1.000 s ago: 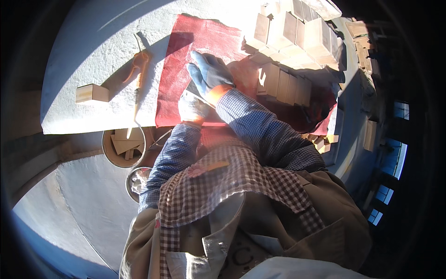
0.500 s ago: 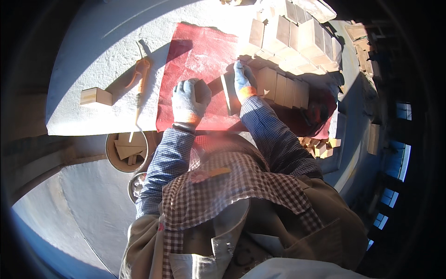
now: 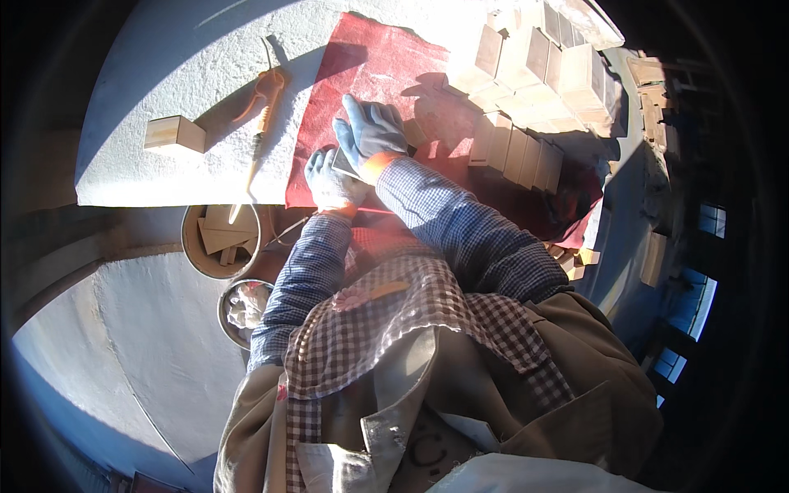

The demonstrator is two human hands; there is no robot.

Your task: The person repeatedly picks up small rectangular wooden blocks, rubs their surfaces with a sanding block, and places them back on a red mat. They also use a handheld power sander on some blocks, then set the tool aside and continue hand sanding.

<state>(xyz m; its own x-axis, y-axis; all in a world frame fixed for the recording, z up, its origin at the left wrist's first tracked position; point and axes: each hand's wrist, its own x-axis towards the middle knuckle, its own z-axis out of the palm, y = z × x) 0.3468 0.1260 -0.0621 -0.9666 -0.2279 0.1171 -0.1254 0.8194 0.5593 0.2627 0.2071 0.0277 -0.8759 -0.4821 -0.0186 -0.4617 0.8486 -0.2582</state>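
Both my hands wear pale blue-grey gloves with orange cuffs and are close together over the red cloth (image 3: 329, 107). My right hand (image 3: 371, 133) lies across a wooden block (image 3: 344, 163), its thumb apart and its fingers bent over the far side. Most of that block is hidden; only a pale edge shows between the hands. My left hand (image 3: 330, 182) is closed at the block's near left side, its fingertips partly hidden. To the right on the cloth stands a row of wooden blocks (image 3: 516, 156).
More wooden blocks (image 3: 534, 70) are stacked at the far right. An orange-handled tool (image 3: 265, 107) and a single block (image 3: 175, 134) lie on the white tabletop (image 3: 123, 177). Below its edge are a round bin (image 3: 191, 251) of wood pieces and a smaller container (image 3: 223, 316).
My right hand has moved left from beside the row of blocks, bringing the block to my left hand. My left hand has lowered slightly toward me. The whole view has shifted.
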